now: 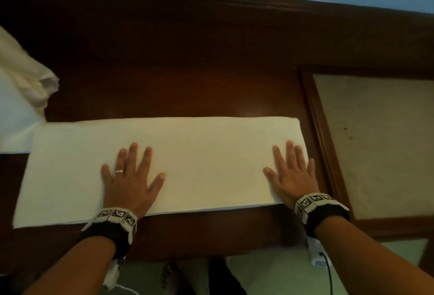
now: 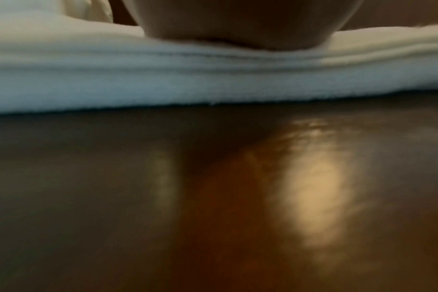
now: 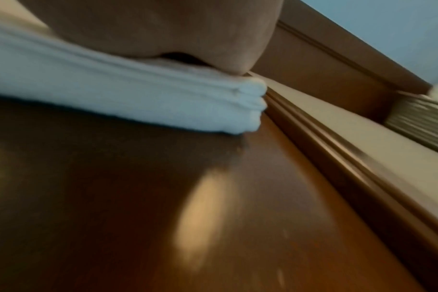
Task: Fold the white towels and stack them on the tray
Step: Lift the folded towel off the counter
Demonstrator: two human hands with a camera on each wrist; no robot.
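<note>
A white towel [image 1: 192, 160], folded into a long strip, lies across the dark wooden table [image 1: 187, 71]. My left hand [image 1: 131, 177] presses flat on its middle-left part with fingers spread. My right hand [image 1: 291, 172] lies flat on its right end, fingers straight. The left wrist view shows the towel's layered near edge [image 2: 213, 79] under my palm [image 2: 238, 23]. In the right wrist view the towel's folded right end [image 3: 163, 102] sits under my palm [image 3: 163, 25], close to the tray's rim [image 3: 325, 142]. The wooden tray [image 1: 314, 130] with a pale lining stands to the right.
More white towels [image 1: 18, 87] lie loosely piled at the table's left edge. A raised wooden back ledge [image 1: 234, 5] runs along the far side under a blue wall. A cable [image 1: 328, 273] hangs below my right wrist near the front edge.
</note>
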